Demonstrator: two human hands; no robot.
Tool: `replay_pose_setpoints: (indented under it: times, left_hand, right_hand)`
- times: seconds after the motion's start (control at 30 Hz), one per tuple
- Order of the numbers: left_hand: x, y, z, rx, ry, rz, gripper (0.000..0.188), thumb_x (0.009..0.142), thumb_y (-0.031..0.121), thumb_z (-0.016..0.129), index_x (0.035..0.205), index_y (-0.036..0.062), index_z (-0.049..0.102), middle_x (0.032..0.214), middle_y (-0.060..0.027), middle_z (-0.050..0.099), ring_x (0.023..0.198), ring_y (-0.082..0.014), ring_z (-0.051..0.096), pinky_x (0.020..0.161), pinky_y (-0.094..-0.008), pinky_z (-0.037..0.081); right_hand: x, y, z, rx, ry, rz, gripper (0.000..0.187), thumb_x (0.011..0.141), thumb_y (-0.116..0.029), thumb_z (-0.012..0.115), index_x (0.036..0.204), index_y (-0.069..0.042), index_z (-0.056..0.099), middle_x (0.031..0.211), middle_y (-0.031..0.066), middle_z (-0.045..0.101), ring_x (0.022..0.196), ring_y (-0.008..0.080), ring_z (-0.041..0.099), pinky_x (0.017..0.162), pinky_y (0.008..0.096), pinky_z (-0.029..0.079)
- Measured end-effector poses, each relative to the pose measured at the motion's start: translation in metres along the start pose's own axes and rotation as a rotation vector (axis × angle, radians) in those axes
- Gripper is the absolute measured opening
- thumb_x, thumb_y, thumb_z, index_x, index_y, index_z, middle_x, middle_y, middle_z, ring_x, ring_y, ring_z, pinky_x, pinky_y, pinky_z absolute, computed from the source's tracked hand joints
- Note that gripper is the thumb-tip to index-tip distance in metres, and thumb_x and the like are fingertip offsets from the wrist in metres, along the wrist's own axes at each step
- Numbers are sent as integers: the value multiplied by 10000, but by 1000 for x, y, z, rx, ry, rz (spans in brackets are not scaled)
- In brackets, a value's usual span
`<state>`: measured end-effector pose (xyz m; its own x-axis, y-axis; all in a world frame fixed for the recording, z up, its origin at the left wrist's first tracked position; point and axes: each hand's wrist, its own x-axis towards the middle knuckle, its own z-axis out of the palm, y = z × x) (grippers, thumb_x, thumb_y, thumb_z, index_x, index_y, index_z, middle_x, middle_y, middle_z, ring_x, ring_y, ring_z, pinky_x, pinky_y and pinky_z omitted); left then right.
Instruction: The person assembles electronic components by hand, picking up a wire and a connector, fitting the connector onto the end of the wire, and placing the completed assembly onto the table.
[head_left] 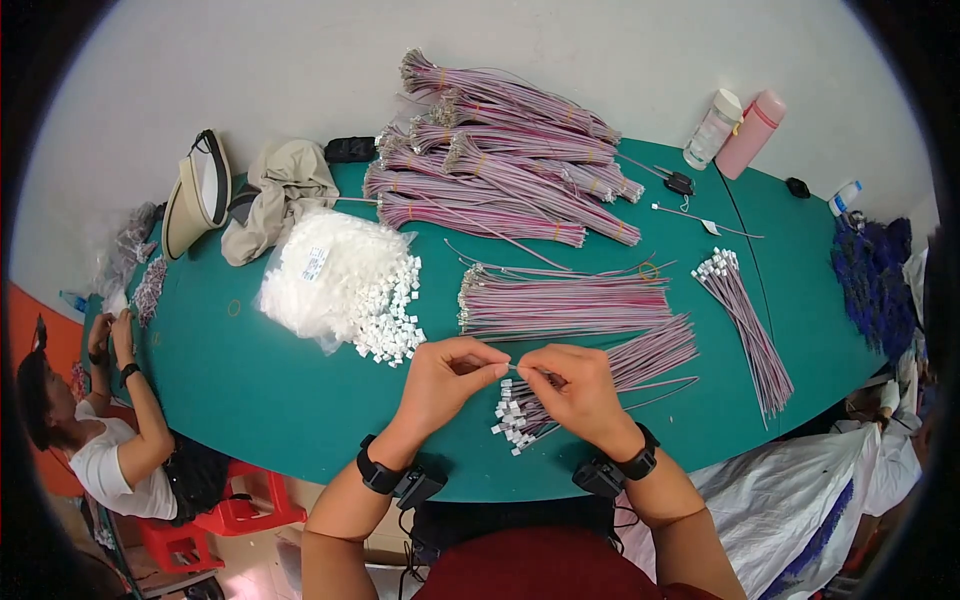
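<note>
My left hand [452, 382] is closed in a pinch, its thumb and index fingertips meeting my right hand's fingertips. What sits inside the left pinch is too small to make out. A thin wire end shows between the two hands, and my right hand [572, 388] pinches it. Below the right hand lies a bundle of wires with white connectors [512, 412] at the near end, partly covered by that hand. Just beyond it rests a wide flat bundle of grey and pink wires [565, 302]. Loose white connector housings [390, 325] spill from a clear plastic bag [325, 265] left of my hands.
Tied wire bundles [500, 150] are piled at the back of the green table [240, 370]. A finished-looking wire bundle [748, 340] lies right. Bottles [752, 132], a sun visor [198, 195] and cloth [285, 195] stand around. A co-worker [110, 430] sits at left.
</note>
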<state>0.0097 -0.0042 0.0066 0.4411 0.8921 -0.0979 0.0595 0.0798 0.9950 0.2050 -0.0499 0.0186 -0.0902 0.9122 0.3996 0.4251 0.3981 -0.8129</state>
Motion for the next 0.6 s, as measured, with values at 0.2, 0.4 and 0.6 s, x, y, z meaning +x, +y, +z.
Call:
replay_pose_setpoints:
  times: [0.2,0.4,0.6]
  left_hand:
    - [1,-2,-2,-55,-22,-47,145,849,50,738,984,-4,732,861,-50,719,761,-84,654,693,-218,527]
    - [2,-3,-1,-95,-33,-58,140,855,43,729,986,-5,731,867,-50,718,766,-85,658,705,-216,531]
    - [0,-2,1,-36,1,-47,140,854,32,722,989,-5,731,870,-47,718,776,-82,661,720,-215,534]
  right_hand:
    - [-1,-1,0,35,-36,58,57,823,-2,696,879,3,682,731,73,660,512,120,521,455,248,382]
    - [-2,3,2,38,-12,92,61,823,-6,700,882,2,686,759,80,680,520,131,542,460,243,400]
    - [-3,-4,2,-34,-10,38,62,823,-24,687,883,-9,681,775,113,680,609,240,620,539,316,472]
